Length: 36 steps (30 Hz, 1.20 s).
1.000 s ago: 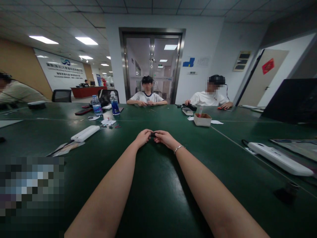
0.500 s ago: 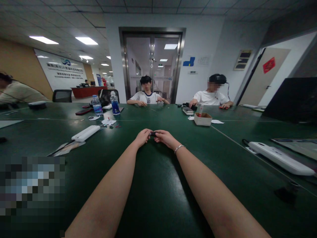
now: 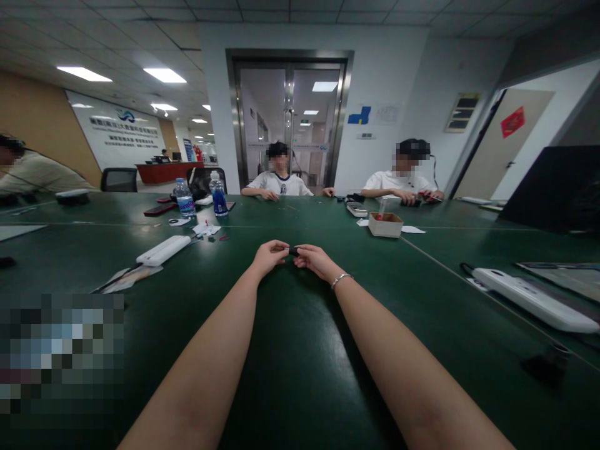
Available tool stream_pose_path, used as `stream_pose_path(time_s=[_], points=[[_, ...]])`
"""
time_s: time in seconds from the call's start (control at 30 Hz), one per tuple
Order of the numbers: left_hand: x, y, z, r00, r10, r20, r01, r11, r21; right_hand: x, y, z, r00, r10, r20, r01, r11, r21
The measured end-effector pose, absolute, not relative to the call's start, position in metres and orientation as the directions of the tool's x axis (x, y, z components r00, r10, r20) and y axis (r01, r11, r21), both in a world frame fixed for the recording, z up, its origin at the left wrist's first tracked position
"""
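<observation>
Where both forearms converge, near the centre of the frame, I have a small black piece above the green table, its ends hidden by fingers. The right hand, with a silver bracelet at the wrist, pinches its right end; the left hand has its fingertips together at the other end, though I cannot tell how firmly they grip. Left of centre, I see paper scraps and a long white device, with a black cable and clear plastic wrap beside it. Beyond stand two bottles. Right of centre, an open cardboard box sits near a flat white paper; another white device lies at the right edge, with a dark object below it. Across the table, two people sit with their own hands at the far edge, and a third is cut off at far left. As for writing, the wall sign at upper left carries a blue wave logo above lines of Chinese characters too soft for me to read fully. The left bottle's purple lettering and the red diamond on the upper-right door are equally illegible to me.
</observation>
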State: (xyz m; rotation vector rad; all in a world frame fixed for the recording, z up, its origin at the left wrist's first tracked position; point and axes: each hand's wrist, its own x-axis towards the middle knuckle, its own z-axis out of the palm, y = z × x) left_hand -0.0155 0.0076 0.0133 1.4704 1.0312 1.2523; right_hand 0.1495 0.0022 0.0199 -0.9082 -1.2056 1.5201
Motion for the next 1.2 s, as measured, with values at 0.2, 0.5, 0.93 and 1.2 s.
stream_pose_path(time_s=[0.2,0.5,0.93,1.2], points=[[-0.021,0.016,0.007,0.18,0.948,0.261,0.013,-0.268,0.963,0.151,0.003,0.018,-0.266,0.964,0.01,-0.244,-0.057,-0.968],[-0.019,0.014,0.01,0.174,0.955,0.241,0.079,-0.257,0.963,0.151,0.004,0.018,-0.265,0.964,0.011,-0.237,-0.055,-0.97],[-0.011,0.01,0.014,0.148,0.964,0.221,0.237,-0.252,0.938,0.15,0.005,0.018,-0.264,0.965,0.015,-0.21,-0.043,-0.977],[-0.011,0.013,0.013,0.176,0.958,0.226,0.268,-0.268,0.925,0.15,0.004,0.019,-0.281,0.959,0.022,-0.196,-0.035,-0.98]])
